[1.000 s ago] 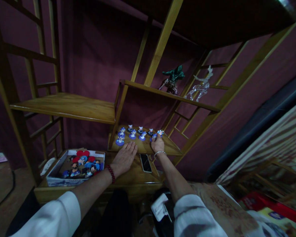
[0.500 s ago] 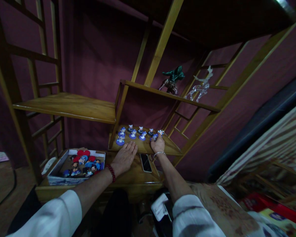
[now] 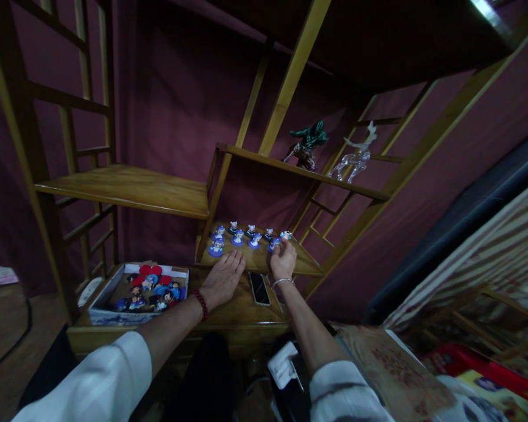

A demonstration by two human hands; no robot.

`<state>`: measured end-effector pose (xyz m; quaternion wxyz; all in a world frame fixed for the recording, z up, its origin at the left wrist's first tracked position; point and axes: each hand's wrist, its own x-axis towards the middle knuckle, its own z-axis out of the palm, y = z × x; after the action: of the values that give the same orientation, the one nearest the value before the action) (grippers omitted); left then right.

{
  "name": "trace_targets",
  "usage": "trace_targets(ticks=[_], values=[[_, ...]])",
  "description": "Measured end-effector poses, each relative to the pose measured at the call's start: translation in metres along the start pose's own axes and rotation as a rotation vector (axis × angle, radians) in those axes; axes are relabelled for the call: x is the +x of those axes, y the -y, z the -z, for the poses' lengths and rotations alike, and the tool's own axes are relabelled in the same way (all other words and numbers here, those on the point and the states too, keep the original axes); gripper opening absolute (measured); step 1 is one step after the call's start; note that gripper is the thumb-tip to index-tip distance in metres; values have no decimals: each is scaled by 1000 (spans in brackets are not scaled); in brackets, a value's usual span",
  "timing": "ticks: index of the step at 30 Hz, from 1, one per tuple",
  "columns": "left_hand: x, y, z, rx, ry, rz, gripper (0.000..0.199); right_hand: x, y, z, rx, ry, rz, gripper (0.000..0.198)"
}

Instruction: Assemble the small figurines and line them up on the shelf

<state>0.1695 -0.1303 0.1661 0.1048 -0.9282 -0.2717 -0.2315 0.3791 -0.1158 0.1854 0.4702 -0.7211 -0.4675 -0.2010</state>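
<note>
My left hand [image 3: 223, 276], wearing a dark red bead bracelet, lies flat on the wooden ledge with fingers stretched, just below a purple-and-white figurine [image 3: 216, 247]. My right hand [image 3: 284, 261], with a silver bangle, reaches to the right end of the low shelf. Its fingers are loosely bent and apart, close to another purple figurine [image 3: 273, 244]; whether they touch it I cannot tell. Just beyond its fingertips is a small white-and-blue figurine [image 3: 286, 235], partly covered. Several purple figurines stand in front, with small black-and-white figurines [image 3: 251, 231] in a row behind.
A phone [image 3: 259, 289] lies between my hands. To the left, an open box [image 3: 114, 318] holds several colourful figurines. Above hangs a shelf [image 3: 264, 160] bearing a green-and-brown statuette [image 3: 310, 143] and a clear deer ornament [image 3: 355, 155]. Another wooden shelf [image 3: 127, 186] is at left.
My right hand has drawn back slightly and its fingers have loosened, so the purple figurine by it shows more. My left hand stays put. The view has shifted a little.
</note>
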Motion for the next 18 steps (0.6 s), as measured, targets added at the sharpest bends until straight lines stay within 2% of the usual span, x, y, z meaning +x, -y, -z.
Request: trace_targets(ticks=[4,12,18], values=[[-3,-1,0,-23,-7,3,61,-9,6,0,22,-52,32,36],[-4,-2,1,-50,13,10,64,0,4,1,-31,17,69,36],[-5,-2,0,-49,-13,14,60,10,-3,5,-101,51,-73,37]])
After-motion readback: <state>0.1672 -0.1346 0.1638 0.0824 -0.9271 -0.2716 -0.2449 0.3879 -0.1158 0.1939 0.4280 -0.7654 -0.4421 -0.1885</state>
